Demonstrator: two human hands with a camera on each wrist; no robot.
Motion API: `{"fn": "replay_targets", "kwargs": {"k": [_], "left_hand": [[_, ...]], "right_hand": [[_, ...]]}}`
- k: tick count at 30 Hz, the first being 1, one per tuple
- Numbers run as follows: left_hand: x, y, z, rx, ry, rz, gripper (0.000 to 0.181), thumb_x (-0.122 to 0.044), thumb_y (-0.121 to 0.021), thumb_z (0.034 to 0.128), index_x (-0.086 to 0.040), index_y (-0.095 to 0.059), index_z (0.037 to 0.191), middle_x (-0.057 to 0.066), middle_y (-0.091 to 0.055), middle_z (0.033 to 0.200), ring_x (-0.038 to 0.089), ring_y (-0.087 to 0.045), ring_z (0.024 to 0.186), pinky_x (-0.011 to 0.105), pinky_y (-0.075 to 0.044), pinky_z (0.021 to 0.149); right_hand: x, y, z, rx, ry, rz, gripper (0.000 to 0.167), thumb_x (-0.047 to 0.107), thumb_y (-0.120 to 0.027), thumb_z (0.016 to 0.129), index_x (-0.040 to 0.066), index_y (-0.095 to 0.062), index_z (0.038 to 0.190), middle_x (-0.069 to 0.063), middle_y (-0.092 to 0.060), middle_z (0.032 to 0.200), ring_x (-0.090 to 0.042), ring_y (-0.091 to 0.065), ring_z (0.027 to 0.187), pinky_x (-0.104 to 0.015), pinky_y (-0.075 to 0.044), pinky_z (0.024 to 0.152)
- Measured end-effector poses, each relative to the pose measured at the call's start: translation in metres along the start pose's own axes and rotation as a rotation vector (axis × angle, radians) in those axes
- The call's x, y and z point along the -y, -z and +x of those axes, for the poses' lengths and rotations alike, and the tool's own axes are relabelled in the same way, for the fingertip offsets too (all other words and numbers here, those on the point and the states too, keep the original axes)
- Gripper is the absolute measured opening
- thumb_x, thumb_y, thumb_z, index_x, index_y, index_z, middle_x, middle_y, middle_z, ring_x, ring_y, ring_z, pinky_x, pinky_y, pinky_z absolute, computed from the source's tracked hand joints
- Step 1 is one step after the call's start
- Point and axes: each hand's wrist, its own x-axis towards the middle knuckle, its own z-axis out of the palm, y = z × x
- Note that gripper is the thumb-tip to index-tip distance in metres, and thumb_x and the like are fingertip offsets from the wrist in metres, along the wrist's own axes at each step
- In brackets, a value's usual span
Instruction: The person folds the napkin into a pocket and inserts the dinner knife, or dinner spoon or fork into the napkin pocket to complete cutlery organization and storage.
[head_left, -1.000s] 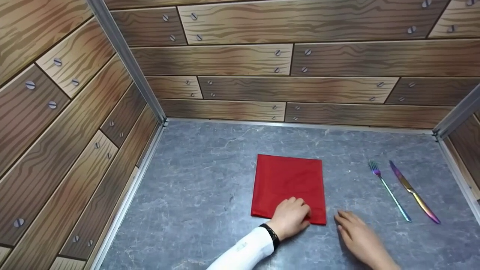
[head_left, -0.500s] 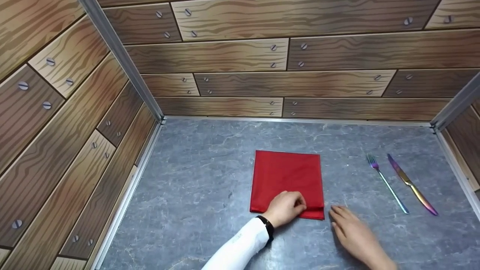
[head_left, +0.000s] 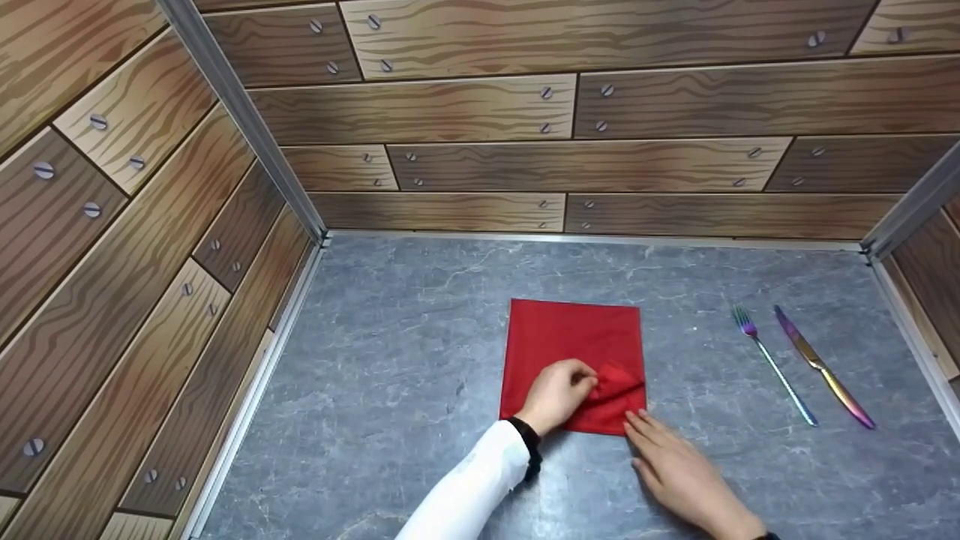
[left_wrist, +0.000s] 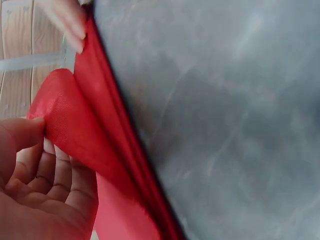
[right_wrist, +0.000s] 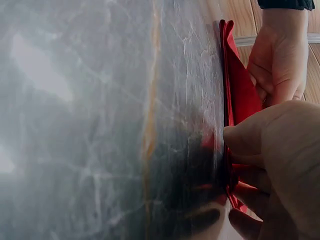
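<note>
A folded red cloth (head_left: 570, 330) lies on the grey surface. My left hand (head_left: 559, 391) pinches the cloth's top layer between thumb and fingertips, lifting its near right part into a raised fold. In the left wrist view, the thumb and index finger of the left hand (left_wrist: 45, 185) hold the edge of the red cloth (left_wrist: 75, 125), with layers lying below. At the near right corner, my right hand (head_left: 679, 469) touches the cloth with its fingertips, fingers fairly straight. The right wrist view shows the right hand (right_wrist: 280, 160) at the stacked edges of the cloth (right_wrist: 240, 90).
A fork (head_left: 776, 367) and a knife (head_left: 825, 369) with rainbow-coloured metal lie side by side to the right of the cloth. Wood-patterned panels (head_left: 465, 165) stand at the back and on both sides, with metal strips along the grey surface's edges.
The left hand has moved up and away from the near edge, peeling back a layer of the cloth. The right hand has moved left from the bare surface onto the cloth's corner.
</note>
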Motion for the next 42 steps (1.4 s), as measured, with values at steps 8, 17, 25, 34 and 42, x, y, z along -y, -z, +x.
{"fn": "replay_targets", "kwargs": {"k": [8, 17, 25, 34, 42], "left_hand": [[0.013, 0.025, 0.017, -0.127, 0.070, -0.062, 0.007, -0.017, -0.074, 0.0944, -0.014, -0.078, 0.100, -0.009, -0.072, 0.088, 0.005, -0.065, 0.082, 0.022, -0.052, 0.078], [0.030, 0.052, 0.034, -0.183, 0.126, -0.116, 0.010, -0.011, -0.072, 0.0944, -0.006, -0.075, 0.102, -0.003, -0.072, 0.089, 0.008, -0.065, 0.082, 0.025, -0.053, 0.078], [0.044, 0.071, 0.050, -0.210, 0.152, -0.051, 0.011, -0.010, -0.073, 0.0923, -0.004, -0.076, 0.101, 0.000, -0.074, 0.088, 0.010, -0.066, 0.080, 0.025, -0.053, 0.077], [0.053, 0.080, 0.062, -0.191, 0.233, -0.032, 0.009, -0.013, -0.074, 0.0919, -0.006, -0.078, 0.096, 0.001, -0.074, 0.086, 0.009, -0.064, 0.078, 0.024, -0.053, 0.075], [0.062, 0.083, 0.067, -0.212, 0.283, 0.006, 0.007, -0.014, -0.073, 0.0916, -0.008, -0.078, 0.090, 0.000, -0.075, 0.086, 0.012, -0.065, 0.078, 0.026, -0.053, 0.075]], "right_hand": [[0.002, 0.001, 0.003, -0.008, 0.017, -0.030, 0.051, 0.019, -0.073, 0.095, -0.003, -0.061, 0.139, -0.013, -0.054, 0.150, -0.033, -0.045, 0.142, -0.052, -0.040, 0.112], [0.004, 0.001, 0.005, 0.021, 0.023, -0.007, 0.050, 0.018, -0.070, 0.096, -0.003, -0.060, 0.140, -0.014, -0.054, 0.150, -0.033, -0.046, 0.141, -0.051, -0.040, 0.113], [0.005, 0.002, 0.006, 0.016, 0.009, -0.004, 0.048, 0.017, -0.071, 0.096, -0.001, -0.061, 0.139, -0.014, -0.054, 0.149, -0.034, -0.047, 0.140, -0.052, -0.042, 0.111], [0.005, 0.004, 0.008, 0.067, -0.009, 0.009, 0.048, 0.018, -0.069, 0.097, -0.001, -0.061, 0.140, -0.013, -0.053, 0.151, -0.033, -0.045, 0.142, -0.052, -0.040, 0.112], [0.006, 0.004, 0.008, 0.062, 0.004, 0.003, 0.048, 0.019, -0.070, 0.097, -0.001, -0.061, 0.140, -0.014, -0.053, 0.150, -0.033, -0.046, 0.141, -0.052, -0.041, 0.111]]}}
